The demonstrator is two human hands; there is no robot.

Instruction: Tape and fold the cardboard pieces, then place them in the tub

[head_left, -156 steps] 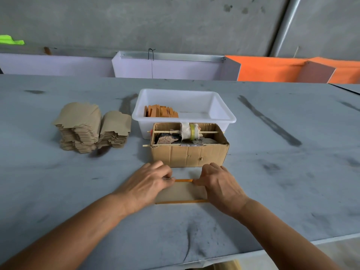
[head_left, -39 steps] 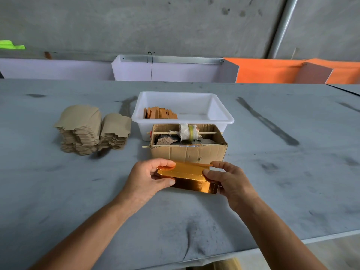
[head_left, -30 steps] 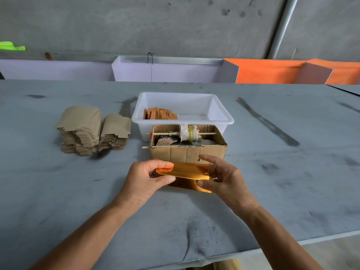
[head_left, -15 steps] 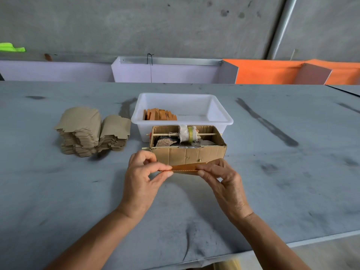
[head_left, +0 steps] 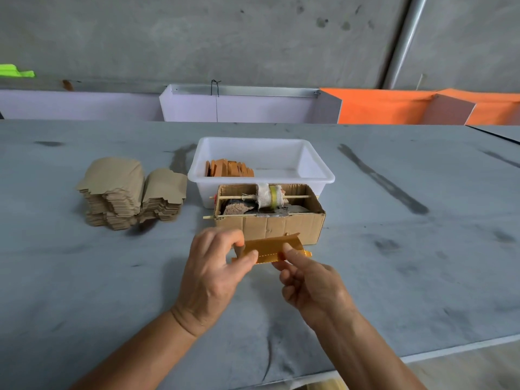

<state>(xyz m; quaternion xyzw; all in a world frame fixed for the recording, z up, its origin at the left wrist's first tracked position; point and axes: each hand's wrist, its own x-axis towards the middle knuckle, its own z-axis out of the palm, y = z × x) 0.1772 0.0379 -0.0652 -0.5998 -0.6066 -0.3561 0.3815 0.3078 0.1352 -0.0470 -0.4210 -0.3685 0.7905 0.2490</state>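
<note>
Pinching between left hand [head_left: 209, 273] and right hand [head_left: 312, 285]: glossy gold cardboard piece [head_left: 268, 249], part-folded, perforated along its crease.

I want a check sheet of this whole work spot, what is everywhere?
Surface: grey table, dark smudges.
Job's things: gold cardboard piece held in the air; white tub with folded pieces standing at its left; two flat cardboard stacks left of the tub.
Clutter: brown box with a tape roll on a stick.
Grippers: left hand and right hand both pinch the piece.
Cables: nothing seen.
Surroundings: concrete wall, white and orange panels.
</note>
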